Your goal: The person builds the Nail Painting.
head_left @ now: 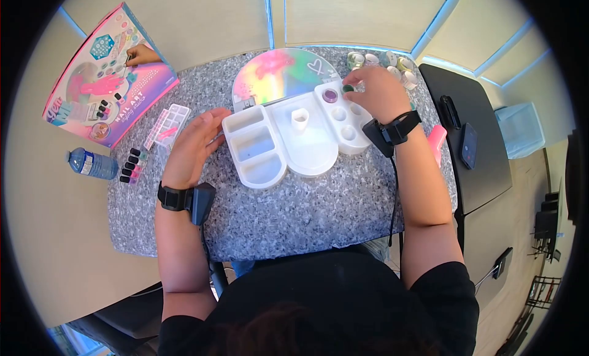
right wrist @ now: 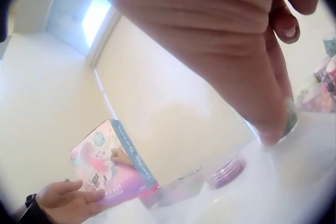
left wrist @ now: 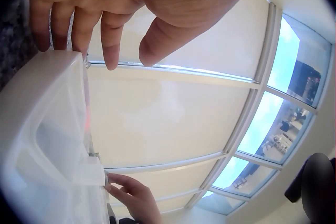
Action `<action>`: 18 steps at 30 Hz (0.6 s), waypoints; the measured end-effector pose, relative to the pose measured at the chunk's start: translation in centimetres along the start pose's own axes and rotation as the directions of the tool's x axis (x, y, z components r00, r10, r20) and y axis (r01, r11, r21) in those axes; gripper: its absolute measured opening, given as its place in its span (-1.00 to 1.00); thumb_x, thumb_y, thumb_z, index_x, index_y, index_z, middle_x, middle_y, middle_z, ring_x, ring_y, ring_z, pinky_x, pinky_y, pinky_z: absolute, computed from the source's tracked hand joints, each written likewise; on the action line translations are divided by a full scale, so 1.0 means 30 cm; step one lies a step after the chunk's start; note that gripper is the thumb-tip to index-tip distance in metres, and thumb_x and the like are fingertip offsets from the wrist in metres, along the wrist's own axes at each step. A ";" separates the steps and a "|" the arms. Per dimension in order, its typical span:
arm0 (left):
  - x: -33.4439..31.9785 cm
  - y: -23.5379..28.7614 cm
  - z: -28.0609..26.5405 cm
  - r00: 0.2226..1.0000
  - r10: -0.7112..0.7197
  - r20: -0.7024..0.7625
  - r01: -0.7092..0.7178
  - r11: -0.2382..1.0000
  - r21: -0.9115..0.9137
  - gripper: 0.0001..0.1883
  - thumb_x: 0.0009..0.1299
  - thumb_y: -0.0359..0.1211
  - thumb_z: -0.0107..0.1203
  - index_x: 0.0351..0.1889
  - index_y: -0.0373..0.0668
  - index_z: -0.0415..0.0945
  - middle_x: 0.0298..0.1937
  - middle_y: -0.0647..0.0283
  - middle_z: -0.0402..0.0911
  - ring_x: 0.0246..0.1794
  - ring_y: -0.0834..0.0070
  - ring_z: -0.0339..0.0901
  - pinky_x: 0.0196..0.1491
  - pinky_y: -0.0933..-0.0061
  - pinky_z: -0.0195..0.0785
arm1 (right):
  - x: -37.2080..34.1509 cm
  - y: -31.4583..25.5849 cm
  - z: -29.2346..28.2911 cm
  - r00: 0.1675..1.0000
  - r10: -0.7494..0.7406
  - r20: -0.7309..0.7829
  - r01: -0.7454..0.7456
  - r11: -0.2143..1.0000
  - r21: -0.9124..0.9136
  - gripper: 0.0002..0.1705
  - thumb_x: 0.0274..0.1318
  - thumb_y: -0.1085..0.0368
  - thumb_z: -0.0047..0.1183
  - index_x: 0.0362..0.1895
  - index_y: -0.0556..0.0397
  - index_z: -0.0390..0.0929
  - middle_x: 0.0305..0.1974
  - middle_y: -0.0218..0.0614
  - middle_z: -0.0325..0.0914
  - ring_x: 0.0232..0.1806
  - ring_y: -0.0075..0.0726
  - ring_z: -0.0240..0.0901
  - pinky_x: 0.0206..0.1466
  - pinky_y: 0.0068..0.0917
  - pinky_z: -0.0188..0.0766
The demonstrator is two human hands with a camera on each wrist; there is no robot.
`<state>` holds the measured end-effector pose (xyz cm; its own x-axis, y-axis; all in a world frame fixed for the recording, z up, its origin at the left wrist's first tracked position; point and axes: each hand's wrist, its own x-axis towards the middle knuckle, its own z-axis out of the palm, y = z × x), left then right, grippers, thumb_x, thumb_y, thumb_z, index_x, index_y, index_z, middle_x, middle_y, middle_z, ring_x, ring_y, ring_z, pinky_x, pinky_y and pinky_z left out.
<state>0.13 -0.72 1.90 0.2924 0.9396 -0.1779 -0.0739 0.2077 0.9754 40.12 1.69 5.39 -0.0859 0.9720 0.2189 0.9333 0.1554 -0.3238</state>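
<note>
A white tray (head_left: 308,171) with several compartments lies on the speckled table. My right hand (head_left: 381,93) pinches a small green pot (head_left: 348,88) at the tray's upper right well; in the right wrist view the green pot (right wrist: 290,119) shows between thumb and finger. A purple pot (head_left: 330,96) sits in the well beside it, seen also as a purple pot (right wrist: 227,173) in the right wrist view. My left hand (head_left: 195,141) is at the tray's left side, fingers extended, its fingertips touching the edge in the left wrist view.
Behind the tray stands a rainbow panel (head_left: 282,74). A nail art box (head_left: 110,80), water bottle (head_left: 92,163), polish bottles (head_left: 132,166) and small clear case (head_left: 175,120) are at left. Several small pots (head_left: 392,65) stand back right, with a pink item (head_left: 436,139) right of my forearm.
</note>
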 end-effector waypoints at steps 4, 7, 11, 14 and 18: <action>0.001 -0.002 -0.004 1.000 0.002 -0.003 -0.002 1.000 -0.003 -0.40 0.79 0.02 -0.07 0.57 -0.20 0.39 0.59 0.07 0.50 0.61 0.30 0.40 0.59 0.17 0.21 | 0.001 0.011 0.023 1.000 -0.013 -0.013 0.012 1.000 -0.014 -0.71 0.08 0.17 0.49 -0.09 -0.10 0.87 -0.11 -0.26 0.85 0.05 -0.01 0.74 0.14 -0.07 0.63; -0.001 0.000 0.003 1.000 0.010 -0.008 -0.009 1.000 0.006 -0.39 0.78 0.03 -0.06 0.56 -0.20 0.40 0.58 0.06 0.50 0.61 0.29 0.40 0.59 0.17 0.20 | -0.010 0.009 0.031 1.000 0.015 -0.026 -0.015 1.000 0.002 -0.70 0.07 0.15 0.51 -0.09 -0.11 0.87 -0.07 -0.26 0.83 0.05 0.00 0.73 0.15 -0.06 0.62; 0.002 -0.001 0.004 1.000 0.013 -0.007 -0.013 1.000 0.023 -0.39 0.77 0.05 -0.04 0.56 -0.20 0.41 0.58 0.07 0.51 0.61 0.29 0.40 0.60 0.17 0.20 | -0.030 0.018 0.028 0.998 -0.023 -0.057 0.022 1.000 -0.011 -0.68 0.09 0.15 0.52 -0.06 -0.09 0.87 -0.01 -0.23 0.77 0.06 0.01 0.71 0.16 -0.08 0.60; 0.002 -0.001 -0.005 1.000 0.002 -0.012 -0.002 1.000 0.018 -0.38 0.77 0.06 -0.04 0.54 -0.20 0.43 0.57 0.07 0.52 0.61 0.30 0.40 0.60 0.16 0.20 | -0.059 0.072 -0.008 0.992 0.021 -0.121 -0.014 0.998 0.059 -0.66 0.11 0.17 0.51 -0.02 -0.05 0.87 0.00 -0.20 0.76 0.06 0.02 0.70 0.17 -0.10 0.59; 0.003 -0.011 -0.014 1.000 0.010 -0.004 -0.010 1.000 0.011 -0.39 0.77 0.07 -0.04 0.54 -0.19 0.44 0.57 0.09 0.53 0.60 0.32 0.41 0.59 0.17 0.20 | -0.123 0.285 -0.048 0.964 0.202 -0.171 -0.224 0.967 -0.120 -0.67 0.06 0.12 0.52 -0.06 -0.17 0.89 0.01 -0.24 0.82 0.09 -0.03 0.74 0.22 -0.11 0.63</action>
<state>-0.23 -0.58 1.50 0.2880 0.9426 -0.1689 -0.0658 0.1955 0.9785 48.91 -0.81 3.15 0.1650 0.9385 0.3034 0.9639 -0.0882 -0.2514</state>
